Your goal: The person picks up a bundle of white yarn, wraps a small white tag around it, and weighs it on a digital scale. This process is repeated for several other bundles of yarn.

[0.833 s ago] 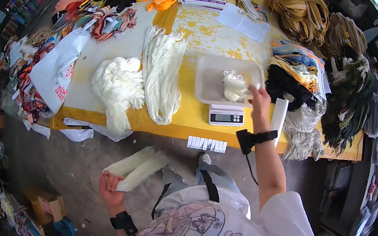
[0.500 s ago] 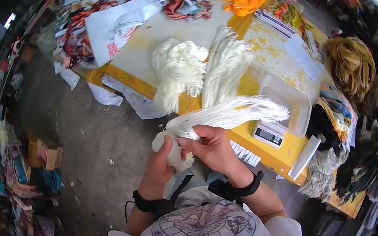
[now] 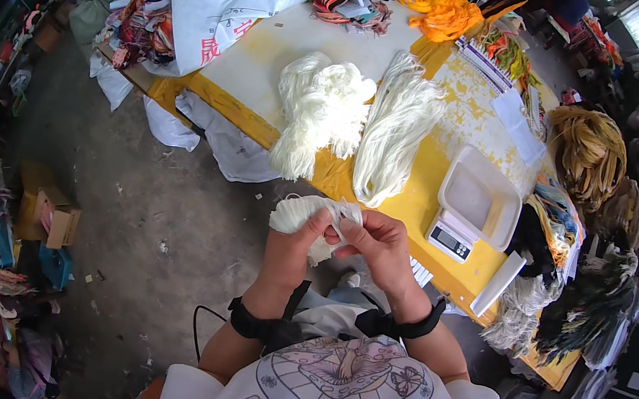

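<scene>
The yellow-edged tabletop (image 3: 250, 70) spreads ahead of us, and just off its near edge, above the concrete floor (image 3: 136, 204), we hold the white yarn bundle (image 3: 302, 212) with its long axis roughly left to right. Our left hand (image 3: 292, 247) has its fingers clamped on the bundle, partly hidden, yarn jutting left past the thumb; our right hand (image 3: 385, 252) pinches the right end, so neither is nearer.
</scene>
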`<control>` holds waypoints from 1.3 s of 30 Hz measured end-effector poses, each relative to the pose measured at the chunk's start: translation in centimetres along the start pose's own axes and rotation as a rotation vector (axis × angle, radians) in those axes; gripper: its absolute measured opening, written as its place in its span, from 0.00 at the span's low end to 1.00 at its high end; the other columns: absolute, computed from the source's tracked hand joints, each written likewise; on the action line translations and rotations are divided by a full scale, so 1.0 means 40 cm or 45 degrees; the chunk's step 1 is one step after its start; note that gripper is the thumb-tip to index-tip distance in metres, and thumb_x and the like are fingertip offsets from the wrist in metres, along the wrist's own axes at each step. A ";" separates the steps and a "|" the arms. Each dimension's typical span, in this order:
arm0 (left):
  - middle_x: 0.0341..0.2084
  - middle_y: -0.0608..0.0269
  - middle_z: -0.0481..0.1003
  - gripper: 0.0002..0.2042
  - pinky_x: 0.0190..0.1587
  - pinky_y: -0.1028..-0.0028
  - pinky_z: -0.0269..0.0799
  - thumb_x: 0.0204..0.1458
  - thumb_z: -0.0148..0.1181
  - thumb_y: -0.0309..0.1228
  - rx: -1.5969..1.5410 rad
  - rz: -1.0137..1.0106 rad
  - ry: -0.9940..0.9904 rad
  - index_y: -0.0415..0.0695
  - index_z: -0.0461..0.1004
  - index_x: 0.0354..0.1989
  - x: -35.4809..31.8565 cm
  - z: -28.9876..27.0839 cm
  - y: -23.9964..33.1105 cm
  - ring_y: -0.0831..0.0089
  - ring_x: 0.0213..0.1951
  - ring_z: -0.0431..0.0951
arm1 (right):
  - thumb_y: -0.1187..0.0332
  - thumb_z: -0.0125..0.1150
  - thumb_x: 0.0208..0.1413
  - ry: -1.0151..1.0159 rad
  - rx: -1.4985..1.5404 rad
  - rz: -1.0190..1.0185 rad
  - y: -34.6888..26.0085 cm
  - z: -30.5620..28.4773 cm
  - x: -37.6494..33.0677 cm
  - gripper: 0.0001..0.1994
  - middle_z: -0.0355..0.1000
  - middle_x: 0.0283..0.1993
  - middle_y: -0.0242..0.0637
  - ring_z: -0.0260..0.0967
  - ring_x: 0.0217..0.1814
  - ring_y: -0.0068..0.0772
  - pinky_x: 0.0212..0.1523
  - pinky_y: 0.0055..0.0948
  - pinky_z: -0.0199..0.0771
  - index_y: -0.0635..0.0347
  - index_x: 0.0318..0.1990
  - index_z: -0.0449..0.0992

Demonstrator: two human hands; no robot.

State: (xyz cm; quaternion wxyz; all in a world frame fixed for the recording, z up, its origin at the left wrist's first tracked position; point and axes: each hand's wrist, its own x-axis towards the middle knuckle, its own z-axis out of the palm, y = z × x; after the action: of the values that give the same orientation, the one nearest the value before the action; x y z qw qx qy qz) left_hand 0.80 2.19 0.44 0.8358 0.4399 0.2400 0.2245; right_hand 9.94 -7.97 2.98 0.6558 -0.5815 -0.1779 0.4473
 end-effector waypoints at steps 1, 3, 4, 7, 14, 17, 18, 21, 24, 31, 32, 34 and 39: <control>0.22 0.67 0.70 0.09 0.26 0.83 0.63 0.49 0.53 0.33 -0.005 0.000 -0.004 0.38 0.70 0.30 0.002 0.001 0.000 0.82 0.23 0.69 | 0.67 0.52 0.51 0.003 -0.005 -0.001 0.003 -0.001 0.003 0.09 0.71 0.27 0.29 0.66 0.29 0.15 0.27 0.15 0.66 0.63 0.33 0.73; 0.22 0.66 0.71 0.10 0.26 0.82 0.64 0.49 0.52 0.33 0.278 0.165 0.021 0.38 0.70 0.30 0.005 0.003 -0.002 0.82 0.24 0.69 | 0.68 0.52 0.51 0.018 -0.220 -0.047 0.010 -0.002 0.008 0.10 0.72 0.30 0.34 0.70 0.29 0.22 0.27 0.18 0.71 0.64 0.37 0.72; 0.22 0.66 0.71 0.10 0.26 0.82 0.64 0.49 0.52 0.33 0.275 0.165 0.018 0.38 0.70 0.30 0.005 0.001 0.000 0.82 0.24 0.69 | 0.68 0.52 0.51 0.021 -0.223 -0.047 0.012 -0.001 0.010 0.10 0.72 0.30 0.34 0.70 0.29 0.22 0.27 0.18 0.71 0.64 0.37 0.72; 0.24 0.64 0.71 0.11 0.28 0.82 0.66 0.49 0.52 0.33 0.147 -0.002 -0.006 0.36 0.70 0.32 0.008 -0.002 0.013 0.81 0.25 0.70 | 0.67 0.53 0.51 0.094 0.011 -0.014 0.010 0.003 0.015 0.10 0.72 0.29 0.34 0.70 0.29 0.22 0.27 0.17 0.71 0.64 0.36 0.73; 0.28 0.62 0.72 0.14 0.29 0.81 0.67 0.50 0.51 0.36 0.081 -0.026 -0.010 0.36 0.69 0.36 0.016 0.007 0.015 0.79 0.26 0.72 | 0.68 0.53 0.50 0.094 -0.077 0.030 0.017 -0.008 0.028 0.10 0.72 0.30 0.35 0.71 0.31 0.24 0.25 0.18 0.71 0.64 0.37 0.72; 0.28 0.62 0.72 0.14 0.29 0.82 0.67 0.49 0.51 0.36 0.136 -0.012 -0.026 0.36 0.69 0.36 0.019 0.003 0.015 0.79 0.26 0.72 | 0.69 0.54 0.49 0.101 -0.078 0.034 0.008 -0.004 0.027 0.10 0.72 0.31 0.35 0.71 0.31 0.25 0.25 0.19 0.71 0.64 0.37 0.72; 0.29 0.62 0.72 0.13 0.30 0.82 0.67 0.49 0.52 0.35 0.100 -0.052 -0.031 0.36 0.69 0.36 0.019 0.002 0.016 0.80 0.26 0.71 | 0.69 0.54 0.49 0.123 0.015 0.045 0.003 -0.002 0.026 0.10 0.72 0.31 0.35 0.71 0.31 0.25 0.26 0.19 0.71 0.64 0.37 0.72; 0.25 0.63 0.72 0.11 0.28 0.82 0.67 0.49 0.52 0.32 -0.077 -0.069 0.045 0.35 0.70 0.33 0.021 0.013 0.015 0.79 0.25 0.72 | 0.69 0.54 0.49 0.112 0.142 0.056 0.003 -0.008 0.027 0.09 0.72 0.32 0.35 0.70 0.31 0.24 0.26 0.19 0.72 0.63 0.37 0.73; 0.24 0.64 0.72 0.09 0.29 0.82 0.66 0.48 0.53 0.31 0.071 0.017 0.012 0.37 0.70 0.32 0.017 0.014 -0.002 0.80 0.25 0.71 | 0.70 0.54 0.49 0.112 0.169 0.059 0.016 -0.020 0.025 0.09 0.71 0.33 0.35 0.70 0.31 0.24 0.26 0.19 0.72 0.63 0.37 0.72; 0.25 0.65 0.72 0.08 0.29 0.82 0.65 0.47 0.54 0.30 0.051 -0.013 -0.032 0.37 0.71 0.32 0.011 0.015 -0.026 0.81 0.26 0.70 | 0.70 0.53 0.49 0.083 0.235 0.013 0.020 -0.032 0.011 0.09 0.71 0.32 0.34 0.69 0.30 0.23 0.27 0.19 0.72 0.64 0.37 0.72; 0.25 0.66 0.72 0.09 0.30 0.82 0.64 0.48 0.53 0.31 -0.040 -0.073 -0.006 0.38 0.71 0.33 0.006 0.026 -0.023 0.82 0.26 0.70 | 0.70 0.53 0.49 0.094 0.219 0.038 0.020 -0.037 0.009 0.09 0.71 0.31 0.33 0.69 0.30 0.22 0.27 0.19 0.71 0.64 0.37 0.72; 0.25 0.67 0.71 0.10 0.30 0.82 0.64 0.49 0.52 0.32 -0.131 -0.133 0.019 0.38 0.71 0.34 -0.003 0.035 -0.025 0.82 0.26 0.69 | 0.69 0.54 0.49 0.106 0.203 0.063 0.020 -0.042 0.003 0.09 0.71 0.30 0.32 0.69 0.29 0.21 0.27 0.18 0.71 0.64 0.36 0.73; 0.26 0.66 0.71 0.10 0.31 0.81 0.64 0.49 0.52 0.30 0.101 -0.005 0.008 0.37 0.71 0.36 -0.018 0.036 -0.040 0.81 0.27 0.70 | 0.66 0.56 0.49 0.063 -0.027 0.124 0.023 -0.045 -0.014 0.09 0.70 0.26 0.28 0.66 0.27 0.15 0.24 0.14 0.66 0.61 0.34 0.74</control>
State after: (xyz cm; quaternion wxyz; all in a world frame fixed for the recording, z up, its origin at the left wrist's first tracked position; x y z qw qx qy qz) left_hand 1.35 0.02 -0.04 0.8174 0.4715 0.2523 0.2144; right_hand 10.67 -9.57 1.83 0.6312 -0.6072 -0.1381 0.4624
